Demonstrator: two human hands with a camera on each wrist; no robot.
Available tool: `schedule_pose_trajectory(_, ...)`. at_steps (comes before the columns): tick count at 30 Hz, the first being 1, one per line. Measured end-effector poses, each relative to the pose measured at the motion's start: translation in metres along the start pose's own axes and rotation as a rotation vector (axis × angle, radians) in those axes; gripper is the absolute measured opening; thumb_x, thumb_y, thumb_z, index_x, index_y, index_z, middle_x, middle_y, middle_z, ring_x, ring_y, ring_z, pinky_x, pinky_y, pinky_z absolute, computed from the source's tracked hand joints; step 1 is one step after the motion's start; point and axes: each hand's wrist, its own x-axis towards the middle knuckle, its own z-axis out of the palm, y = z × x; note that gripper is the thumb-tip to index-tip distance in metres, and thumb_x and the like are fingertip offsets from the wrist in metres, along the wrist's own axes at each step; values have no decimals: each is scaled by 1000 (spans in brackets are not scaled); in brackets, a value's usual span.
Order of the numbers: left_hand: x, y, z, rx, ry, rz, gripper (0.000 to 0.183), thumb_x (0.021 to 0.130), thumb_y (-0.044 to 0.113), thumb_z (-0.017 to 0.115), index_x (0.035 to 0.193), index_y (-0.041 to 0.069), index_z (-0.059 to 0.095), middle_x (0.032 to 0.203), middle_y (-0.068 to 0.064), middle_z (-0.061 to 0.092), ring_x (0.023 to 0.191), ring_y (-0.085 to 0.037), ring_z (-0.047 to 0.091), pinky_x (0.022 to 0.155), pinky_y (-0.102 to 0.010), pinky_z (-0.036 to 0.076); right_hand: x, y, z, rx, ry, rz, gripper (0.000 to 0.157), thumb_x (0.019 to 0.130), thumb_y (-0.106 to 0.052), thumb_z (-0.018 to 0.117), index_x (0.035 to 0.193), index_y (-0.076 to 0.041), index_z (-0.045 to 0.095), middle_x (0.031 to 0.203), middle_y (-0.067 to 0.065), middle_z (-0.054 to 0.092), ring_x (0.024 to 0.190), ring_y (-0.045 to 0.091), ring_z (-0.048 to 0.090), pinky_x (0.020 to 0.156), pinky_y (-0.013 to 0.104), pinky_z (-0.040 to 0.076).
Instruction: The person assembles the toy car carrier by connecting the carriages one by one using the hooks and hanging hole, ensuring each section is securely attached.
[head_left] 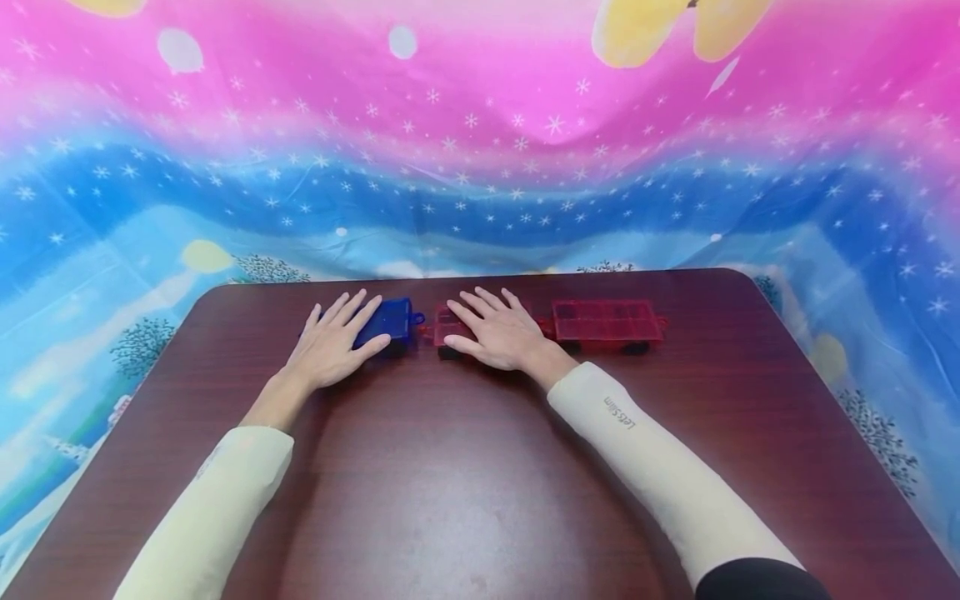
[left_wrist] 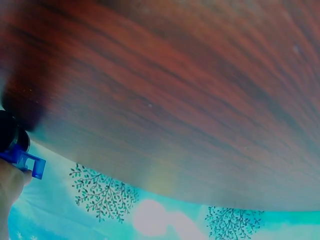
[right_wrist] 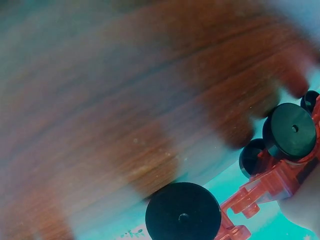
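In the head view my left hand (head_left: 333, 343) rests on a translucent blue toy car (head_left: 395, 321), fingers spread and straight. My right hand (head_left: 501, 331) lies the same way over a red toy car (head_left: 442, 323), hiding most of it. Another red toy car (head_left: 607, 318) stands just right of that hand, untouched. All three form a row. Whether the blue ring and the red hook between the hands are joined, I cannot tell. The left wrist view catches a blue coupling piece (left_wrist: 35, 166); the right wrist view has black wheels (right_wrist: 183, 212) and red couplings (right_wrist: 246, 201).
A dark brown wooden table (head_left: 450, 475) with rounded far corners carries the cars near its far edge. Behind it hangs a pink and blue patterned cloth (head_left: 480, 167), which also runs along both sides.
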Motion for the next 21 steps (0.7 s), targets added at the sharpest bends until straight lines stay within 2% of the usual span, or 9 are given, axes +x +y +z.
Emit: schedule_pose_trajectory(21,-3,6,3,34,6,7,80,100,71,35,163,22,28,167,-11,23,153,-38,16,116,-68,6,0,1,1,0,-3,10,81,98,-77,20,164,-31,18,169,-1,19,156,24,10,122,55,6)
